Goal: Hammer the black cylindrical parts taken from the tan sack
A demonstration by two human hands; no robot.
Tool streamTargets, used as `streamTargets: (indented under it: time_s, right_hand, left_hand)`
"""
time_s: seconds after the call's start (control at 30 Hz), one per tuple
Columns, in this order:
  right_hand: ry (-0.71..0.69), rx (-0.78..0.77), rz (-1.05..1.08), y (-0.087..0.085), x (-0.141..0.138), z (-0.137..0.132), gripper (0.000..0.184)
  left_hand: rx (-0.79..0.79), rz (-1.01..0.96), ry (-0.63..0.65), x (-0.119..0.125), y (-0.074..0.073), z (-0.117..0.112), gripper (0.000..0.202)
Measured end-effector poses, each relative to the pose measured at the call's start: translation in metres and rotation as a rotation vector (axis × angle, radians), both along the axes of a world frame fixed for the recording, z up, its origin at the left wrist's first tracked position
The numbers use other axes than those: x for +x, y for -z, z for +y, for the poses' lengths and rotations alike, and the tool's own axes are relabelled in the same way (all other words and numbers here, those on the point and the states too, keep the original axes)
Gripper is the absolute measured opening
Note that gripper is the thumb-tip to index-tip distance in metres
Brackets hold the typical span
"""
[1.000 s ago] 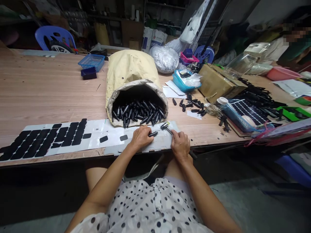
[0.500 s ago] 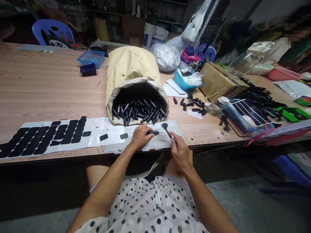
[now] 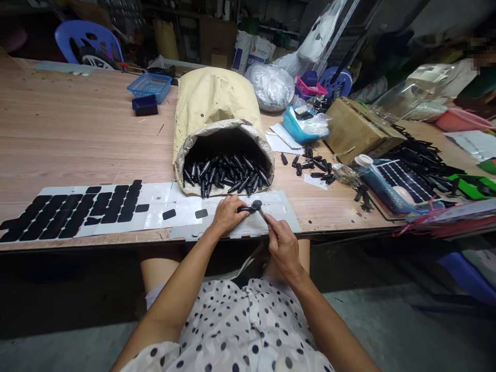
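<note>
My left hand [image 3: 228,214] is closed on a small black tubular part [image 3: 243,209], held just above a white sheet [image 3: 281,211] at the table's front edge. In my right hand [image 3: 284,245] is a ratchet wrench [image 3: 257,205] with a round dark head and a metal handle. The wrench head meets the right end of the tubular part; whether it is fitted on it I cannot tell. Behind my hands a yellow sack [image 3: 217,95] lies on its side, its mouth facing me, with many similar black parts [image 3: 228,173] inside.
Flat black rounded pieces [image 3: 77,212] lie in rows on white sheets to the left. Loose black parts [image 3: 320,164] are scattered right of the sack. A cardboard box [image 3: 354,126], a light-blue basin [image 3: 300,129] and a blue basket [image 3: 151,85] stand farther back.
The ratchet wrench has moved left, its head now at the end of the black tubular part. My right hand has come closer to my left. The view has shifted slightly.
</note>
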State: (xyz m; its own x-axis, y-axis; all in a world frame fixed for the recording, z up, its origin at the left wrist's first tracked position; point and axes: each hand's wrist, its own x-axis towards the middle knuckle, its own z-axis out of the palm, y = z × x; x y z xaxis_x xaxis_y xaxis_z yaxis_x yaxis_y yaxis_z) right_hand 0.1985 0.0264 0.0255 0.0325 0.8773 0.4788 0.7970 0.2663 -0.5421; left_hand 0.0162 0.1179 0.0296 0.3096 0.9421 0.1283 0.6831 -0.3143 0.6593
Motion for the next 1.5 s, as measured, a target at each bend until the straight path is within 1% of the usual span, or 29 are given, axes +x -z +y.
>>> streamTargets:
  time_s: [0.1, 0.2, 0.3, 0.4, 0.5, 0.6, 0.67, 0.77, 0.83, 0.97, 1.03, 1.27, 1.37, 1.5]
  right_hand:
    - [-0.03, 0.019, 0.003, 0.0, -0.005, -0.001, 0.039]
    - [-0.049, -0.013, -0.027, 0.003, -0.009, -0.001, 0.038]
    - [-0.032, -0.007, -0.041, 0.006, -0.005, 0.002, 0.038]
    - [0.053, 0.036, -0.1, 0.004, 0.011, 0.012, 0.037]
    - [0.142, 0.034, -0.219, 0.004, 0.035, 0.029, 0.033]
    - [0.174, 0.02, -0.341, 0.009, 0.052, 0.046, 0.03]
    - [0.183, 0.028, -0.391, 0.014, 0.056, 0.052, 0.029]
    - [0.239, 0.05, -0.437, 0.021, 0.051, 0.054, 0.029]
    - [0.282, 0.056, -0.467, 0.023, 0.045, 0.053, 0.028]
    - [0.312, 0.062, -0.494, 0.023, 0.039, 0.05, 0.028]
    - [0.311, 0.07, -0.491, 0.023, 0.039, 0.05, 0.028]
    - [0.304, 0.06, -0.437, 0.024, 0.037, 0.05, 0.029]
    - [0.311, 0.075, -0.448, 0.024, 0.036, 0.05, 0.029]
    - [0.326, 0.084, -0.458, 0.024, 0.034, 0.049, 0.029]
  left_hand:
    - [-0.007, 0.006, -0.002, 0.001, -0.002, 0.0, 0.016]
    - [-0.008, 0.015, 0.001, 0.001, -0.001, 0.0, 0.013]
    - [-0.008, 0.011, 0.0, 0.001, 0.0, 0.0, 0.013]
    - [-0.008, 0.006, -0.021, 0.002, 0.001, 0.0, 0.015]
    - [-0.002, 0.006, -0.034, 0.002, 0.002, 0.0, 0.015]
    - [0.009, 0.01, -0.025, 0.001, 0.004, 0.001, 0.014]
    - [0.02, 0.013, -0.014, 0.0, 0.005, 0.002, 0.014]
    - [0.039, 0.029, 0.013, -0.003, 0.005, 0.001, 0.014]
    - [0.065, 0.053, 0.066, -0.004, 0.004, -0.003, 0.014]
    - [0.136, 0.105, 0.288, -0.005, -0.002, -0.013, 0.013]
    - [0.133, 0.113, 0.354, -0.006, -0.005, -0.015, 0.012]
    - [0.003, 0.057, 0.349, -0.009, -0.01, -0.011, 0.01]
    - [-0.021, 0.072, 0.32, -0.013, -0.009, -0.024, 0.011]
    - [0.02, 0.054, 0.323, -0.023, -0.005, -0.051, 0.01]
